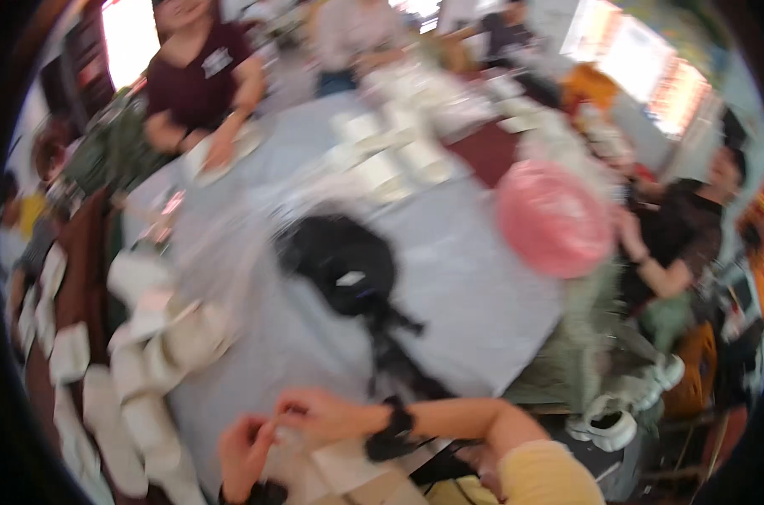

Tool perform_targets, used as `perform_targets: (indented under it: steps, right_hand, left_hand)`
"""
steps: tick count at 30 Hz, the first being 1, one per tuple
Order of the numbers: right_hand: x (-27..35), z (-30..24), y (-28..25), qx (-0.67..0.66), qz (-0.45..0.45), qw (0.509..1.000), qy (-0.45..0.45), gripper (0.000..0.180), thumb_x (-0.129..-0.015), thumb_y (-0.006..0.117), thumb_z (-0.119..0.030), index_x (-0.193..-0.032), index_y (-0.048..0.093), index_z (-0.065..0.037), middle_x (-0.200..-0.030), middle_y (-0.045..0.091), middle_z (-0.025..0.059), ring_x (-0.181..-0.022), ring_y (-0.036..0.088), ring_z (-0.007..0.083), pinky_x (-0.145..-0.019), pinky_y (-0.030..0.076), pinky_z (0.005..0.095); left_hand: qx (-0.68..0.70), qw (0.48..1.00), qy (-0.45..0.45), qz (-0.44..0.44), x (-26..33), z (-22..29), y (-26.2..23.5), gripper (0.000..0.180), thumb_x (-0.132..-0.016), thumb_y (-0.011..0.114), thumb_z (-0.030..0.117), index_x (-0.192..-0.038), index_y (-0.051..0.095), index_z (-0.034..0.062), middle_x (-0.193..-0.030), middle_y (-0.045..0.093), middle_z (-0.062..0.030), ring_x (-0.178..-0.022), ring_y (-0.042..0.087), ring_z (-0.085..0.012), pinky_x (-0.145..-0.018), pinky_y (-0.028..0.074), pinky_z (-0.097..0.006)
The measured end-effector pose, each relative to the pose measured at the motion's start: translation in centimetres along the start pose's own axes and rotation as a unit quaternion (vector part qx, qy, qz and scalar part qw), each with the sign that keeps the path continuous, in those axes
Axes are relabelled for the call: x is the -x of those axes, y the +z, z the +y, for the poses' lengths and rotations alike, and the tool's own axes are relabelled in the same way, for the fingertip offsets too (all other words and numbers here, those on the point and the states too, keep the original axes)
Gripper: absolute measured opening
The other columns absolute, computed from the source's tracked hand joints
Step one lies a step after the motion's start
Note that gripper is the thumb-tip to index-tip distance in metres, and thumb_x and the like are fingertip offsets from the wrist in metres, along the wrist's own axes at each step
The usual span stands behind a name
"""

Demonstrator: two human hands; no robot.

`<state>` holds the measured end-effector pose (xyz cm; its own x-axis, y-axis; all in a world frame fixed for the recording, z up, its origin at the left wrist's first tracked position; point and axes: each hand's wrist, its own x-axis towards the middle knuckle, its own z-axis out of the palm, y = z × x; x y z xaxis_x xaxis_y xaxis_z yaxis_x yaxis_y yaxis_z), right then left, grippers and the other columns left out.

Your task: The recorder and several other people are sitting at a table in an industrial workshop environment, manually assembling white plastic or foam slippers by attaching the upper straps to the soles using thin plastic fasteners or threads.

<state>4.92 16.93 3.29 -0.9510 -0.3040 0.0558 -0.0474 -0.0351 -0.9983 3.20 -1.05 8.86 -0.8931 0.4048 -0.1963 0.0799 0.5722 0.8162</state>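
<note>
Near the front edge of the table, my left hand (245, 453) and my right hand (321, 414) are close together, thumbs and fingers pinched. Whatever they hold between them is too small and blurred to make out. Just under my hands lie pale cream and tan flat pieces (348, 468). Dark bands circle both my wrists. Beyond my right hand, a black soft bundle (341, 259) with a small white patch lies on the grey-covered table (457, 286), a dark strap-like length (399, 362) trailing from it toward me.
Curved cream pieces (159, 353) are heaped along the left, beside clear plastic film (218, 244). More cream stacks (382, 172) lie at the far side. A pink plastic bag (554, 219) stands at right. White shoes (609, 425) sit lower right. Several people are around the table.
</note>
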Motion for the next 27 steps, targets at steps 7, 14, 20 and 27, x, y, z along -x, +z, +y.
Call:
perform_targets:
  steps: [7, 14, 20, 27]
  right_hand:
    - [1.5, 0.6, -3.7, -0.091, 0.020, 0.994, 0.053, 0.015, -0.084, 0.057, -0.012, -0.094, 0.055, -0.002, -0.079, 0.056, 0.0017, -0.070, 0.050, 0.0076, -0.063, 0.043, 0.0235]
    - [-0.3, 0.2, -4.2, -0.087, -0.010, 0.994, 0.065, 0.011, -0.084, 0.057, -0.008, -0.092, 0.053, -0.001, -0.080, 0.052, -0.0002, -0.072, 0.047, 0.0053, -0.063, 0.040, 0.0199]
    - [-0.1, 0.8, -3.9, -0.103, -0.026, 0.991, 0.085, 0.010, -0.085, 0.055, -0.005, -0.093, 0.051, 0.000, -0.086, 0.050, -0.0002, -0.077, 0.046, 0.0059, -0.065, 0.038, 0.0185]
    - [0.1, 0.6, -3.6, -0.082, -0.012, 0.992, 0.091, 0.009, -0.083, 0.056, -0.002, -0.091, 0.052, -0.001, -0.085, 0.051, 0.0007, -0.075, 0.046, 0.0056, -0.065, 0.039, 0.0185]
  left_hand:
    - [0.112, 0.988, -0.071, -0.084, -2.7, 1.2, 2.0, 0.010, -0.085, 0.057, 0.009, -0.085, 0.055, -0.0012, -0.072, 0.058, -0.0016, -0.065, 0.054, -0.0069, -0.059, 0.043, -0.020]
    - [0.163, 0.975, -0.127, -0.085, -3.7, 2.1, 1.5, 0.007, -0.084, 0.056, 0.003, -0.085, 0.054, -0.0034, -0.074, 0.057, -0.0041, -0.066, 0.054, -0.0074, -0.062, 0.043, -0.019]
    - [0.167, 0.974, -0.133, -0.080, -3.8, 1.5, 1.3, 0.006, -0.083, 0.055, 0.001, -0.084, 0.054, -0.0052, -0.072, 0.058, -0.0060, -0.065, 0.055, -0.0085, -0.060, 0.043, -0.019]
    - [0.195, 0.970, -0.134, -0.048, -3.3, 1.4, 1.4, 0.004, -0.083, 0.057, 0.002, -0.083, 0.057, -0.0019, -0.068, 0.057, -0.0003, -0.062, 0.055, -0.0033, -0.052, 0.042, -0.017]
